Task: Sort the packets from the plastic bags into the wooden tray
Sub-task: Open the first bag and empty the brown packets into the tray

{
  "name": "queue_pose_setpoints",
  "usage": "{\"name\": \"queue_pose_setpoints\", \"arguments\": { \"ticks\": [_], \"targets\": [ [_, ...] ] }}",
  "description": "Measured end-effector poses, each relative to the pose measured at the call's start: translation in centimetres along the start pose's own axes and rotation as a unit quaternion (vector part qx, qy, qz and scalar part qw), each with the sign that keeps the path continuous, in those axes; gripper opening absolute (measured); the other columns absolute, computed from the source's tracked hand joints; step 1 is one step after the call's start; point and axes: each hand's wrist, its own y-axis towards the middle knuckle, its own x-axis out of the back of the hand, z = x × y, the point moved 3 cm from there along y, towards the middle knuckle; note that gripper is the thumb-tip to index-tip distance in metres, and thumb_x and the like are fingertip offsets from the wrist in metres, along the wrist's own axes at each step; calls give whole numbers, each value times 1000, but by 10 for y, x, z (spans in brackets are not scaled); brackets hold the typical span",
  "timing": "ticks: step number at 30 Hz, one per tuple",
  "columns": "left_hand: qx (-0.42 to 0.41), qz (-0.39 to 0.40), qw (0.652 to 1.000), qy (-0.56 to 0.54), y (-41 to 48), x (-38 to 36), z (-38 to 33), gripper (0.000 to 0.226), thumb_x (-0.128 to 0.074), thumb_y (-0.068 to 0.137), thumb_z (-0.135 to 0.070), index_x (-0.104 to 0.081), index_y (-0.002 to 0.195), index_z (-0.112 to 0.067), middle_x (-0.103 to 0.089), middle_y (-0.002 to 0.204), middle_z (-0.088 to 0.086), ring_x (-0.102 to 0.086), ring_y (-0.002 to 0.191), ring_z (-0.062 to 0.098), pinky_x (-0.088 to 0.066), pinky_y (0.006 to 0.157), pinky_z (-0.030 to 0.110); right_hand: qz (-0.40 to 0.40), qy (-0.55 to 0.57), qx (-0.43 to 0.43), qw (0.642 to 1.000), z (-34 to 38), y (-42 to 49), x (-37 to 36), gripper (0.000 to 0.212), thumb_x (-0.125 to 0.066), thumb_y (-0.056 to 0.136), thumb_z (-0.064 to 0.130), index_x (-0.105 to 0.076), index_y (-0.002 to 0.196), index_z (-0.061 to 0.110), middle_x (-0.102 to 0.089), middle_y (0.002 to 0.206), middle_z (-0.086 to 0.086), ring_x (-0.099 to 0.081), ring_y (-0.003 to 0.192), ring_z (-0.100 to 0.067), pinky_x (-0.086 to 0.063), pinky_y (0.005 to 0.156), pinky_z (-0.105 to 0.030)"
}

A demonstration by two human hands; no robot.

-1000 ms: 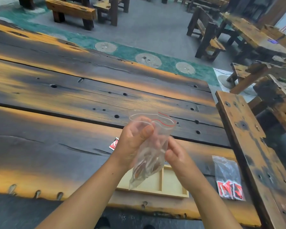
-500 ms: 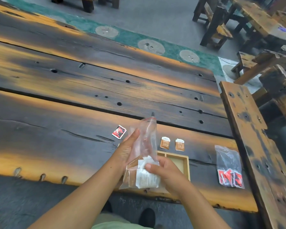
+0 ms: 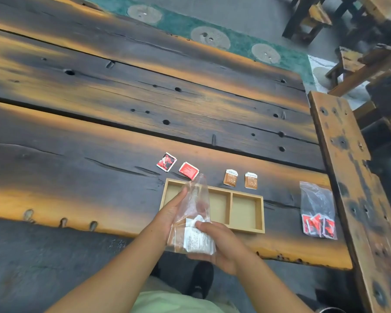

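Both hands hold a clear bag [image 3: 193, 213] over the tray [image 3: 246, 211]: left hand [image 3: 171, 213] flat behind it, right hand [image 3: 215, 241] gripping the white packets [image 3: 196, 241] inside.

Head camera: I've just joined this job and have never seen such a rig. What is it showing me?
There is no machine here: a person works with bare hands, and the one camera sits on their head, looking down. The left hand steadies a clear plastic bag, and the right hand grips its lower end, where white packets sit. Beneath, on the dark wooden table, lies a wooden tray with three compartments; no packet shows in it. Behind it lie two red packets and two brown packets. To the right lies a second bag, holding more red ones.
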Motion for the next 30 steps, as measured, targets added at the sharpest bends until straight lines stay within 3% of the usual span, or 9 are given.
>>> {"name": "queue_pose_setpoints", "arguments": {
  "ticks": [4,9,18,25,30],
  "targets": [
    [56,12,997,-52,1,13,8,69,-58,87,-58,-62,122,1,-66,103,21,-67,87,34,-54,85,41,0,33,-31,999,-4,1,-6,34,-58,98,25,-58,129,9,-74,116,-15,-72,105,-32,-59,85,-46],
    [62,28,995,-78,4,23,8,68,-56,86,-58,-60,120,1,-65,102,21,-67,87,35,-57,81,41,8,53,-48,997,-1,1,-12,33,-58,98,27,-59,126,9,-74,113,-15,-73,102,-32,-60,82,-45],
    [56,58,992,-99,0,32,6,68,-50,92,-61,-59,125,-2,-63,112,20,-65,99,34,-52,91,44,2,90,-63,994,2,2,-20,35,-63,95,25,-60,125,9,-74,113,-17,-71,107,-35,-59,88,-45],
    [44,57,989,-127,2,31,4,71,-52,90,-62,-52,135,-6,-62,114,19,-64,100,34,-50,91,44,6,111,-71,991,7,-2,-23,38,-65,93,25,-61,125,6,-72,115,-21,-70,105,-43,-64,67,-36],
    [43,24,988,-146,3,31,4,68,-54,88,-62,-58,126,-5,-66,107,20,-66,96,34,-52,87,44,19,126,-78,989,11,-3,-24,39,-65,92,24,-61,126,5,-72,114,-24,-71,97,-45,-63,61,-35]
  ]
}}
